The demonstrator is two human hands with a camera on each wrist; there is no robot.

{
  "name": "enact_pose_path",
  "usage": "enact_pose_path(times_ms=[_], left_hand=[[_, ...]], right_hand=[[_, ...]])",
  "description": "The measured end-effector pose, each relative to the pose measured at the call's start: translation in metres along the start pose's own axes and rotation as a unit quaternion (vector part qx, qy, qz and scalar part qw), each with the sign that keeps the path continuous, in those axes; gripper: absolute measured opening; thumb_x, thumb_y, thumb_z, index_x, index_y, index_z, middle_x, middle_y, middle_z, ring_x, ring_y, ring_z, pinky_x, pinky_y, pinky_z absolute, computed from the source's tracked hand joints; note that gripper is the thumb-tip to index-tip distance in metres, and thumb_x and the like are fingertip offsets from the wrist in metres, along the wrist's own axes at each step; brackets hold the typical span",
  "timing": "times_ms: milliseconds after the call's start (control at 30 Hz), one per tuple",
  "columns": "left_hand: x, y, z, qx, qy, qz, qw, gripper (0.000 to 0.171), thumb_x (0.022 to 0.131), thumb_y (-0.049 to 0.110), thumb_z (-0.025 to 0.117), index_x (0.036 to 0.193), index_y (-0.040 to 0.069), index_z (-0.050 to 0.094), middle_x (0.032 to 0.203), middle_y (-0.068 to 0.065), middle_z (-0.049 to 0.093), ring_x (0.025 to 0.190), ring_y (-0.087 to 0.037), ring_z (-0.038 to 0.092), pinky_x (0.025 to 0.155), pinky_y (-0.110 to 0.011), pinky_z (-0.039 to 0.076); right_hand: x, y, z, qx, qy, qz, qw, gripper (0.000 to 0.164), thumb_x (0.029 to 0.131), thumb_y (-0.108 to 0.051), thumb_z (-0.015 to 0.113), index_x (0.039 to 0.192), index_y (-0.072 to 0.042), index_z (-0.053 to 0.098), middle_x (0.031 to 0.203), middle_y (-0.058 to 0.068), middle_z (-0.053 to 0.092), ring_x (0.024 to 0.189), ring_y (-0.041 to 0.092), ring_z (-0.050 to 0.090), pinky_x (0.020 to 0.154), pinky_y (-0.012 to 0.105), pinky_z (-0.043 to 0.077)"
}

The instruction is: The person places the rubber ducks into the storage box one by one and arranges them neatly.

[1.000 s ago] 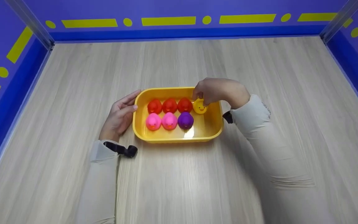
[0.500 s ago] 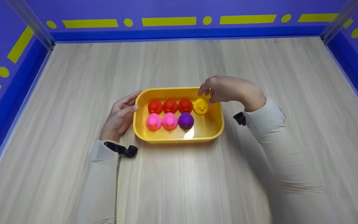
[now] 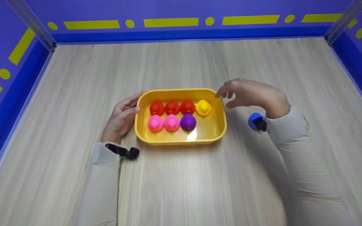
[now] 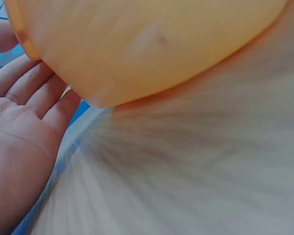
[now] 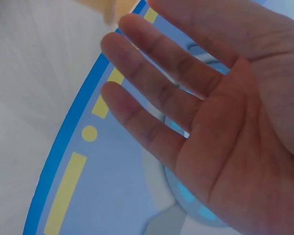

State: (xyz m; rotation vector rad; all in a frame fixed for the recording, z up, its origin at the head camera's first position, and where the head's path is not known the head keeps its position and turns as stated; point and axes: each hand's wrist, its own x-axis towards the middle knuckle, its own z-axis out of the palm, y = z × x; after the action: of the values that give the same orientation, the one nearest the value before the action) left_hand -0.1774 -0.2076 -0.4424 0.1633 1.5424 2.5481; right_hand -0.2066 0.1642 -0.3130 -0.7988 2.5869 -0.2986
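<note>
A yellow plastic basket (image 3: 181, 142) holds small toy ducks in two rows. The far row has three red ducks (image 3: 172, 108) and a yellow duck (image 3: 203, 108) at its right end. Nearer are two pink ducks (image 3: 172, 122) and a purple duck (image 3: 188, 122). My left hand (image 3: 119, 117) rests against the basket's left end, thumb tip at the rim and straight fingers along the outer wall; in the left wrist view the fingertips go out of sight behind it. My right hand (image 3: 251, 94) is at the right end with loosely bent fingers, holding nothing.
A small round blue thing (image 3: 252, 121) lies on the wood-patterned table (image 3: 174, 182) right of the basket, partly covered by the black camera (image 3: 259, 124) on my right wrist. Blue-purple walls (image 3: 181, 8) with yellow marks stand along the back and sides.
My right hand has let go of the yellow duck, which stays in the basket, and moved right to the rim. The blue thing has come into view. My left hand has stayed put.
</note>
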Motion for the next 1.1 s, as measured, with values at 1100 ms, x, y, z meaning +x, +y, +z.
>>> enact_pose_path(times_ms=[1100], left_hand=[[0.000,-0.001,0.000,-0.004,-0.001,0.009,0.9999,0.055,0.085,-0.013,0.047,0.139,-0.014,0.037,0.126,-0.006,0.062,0.120,-0.016,0.056,0.104,-0.027,0.045]], right_hand=[[-0.060,0.066,0.015,0.070,-0.061,0.072,0.993,0.036,0.081,-0.002,0.071,0.116,-0.014,0.070,0.112,0.008,0.068,0.101,0.026,0.061,0.083,0.043,0.056]])
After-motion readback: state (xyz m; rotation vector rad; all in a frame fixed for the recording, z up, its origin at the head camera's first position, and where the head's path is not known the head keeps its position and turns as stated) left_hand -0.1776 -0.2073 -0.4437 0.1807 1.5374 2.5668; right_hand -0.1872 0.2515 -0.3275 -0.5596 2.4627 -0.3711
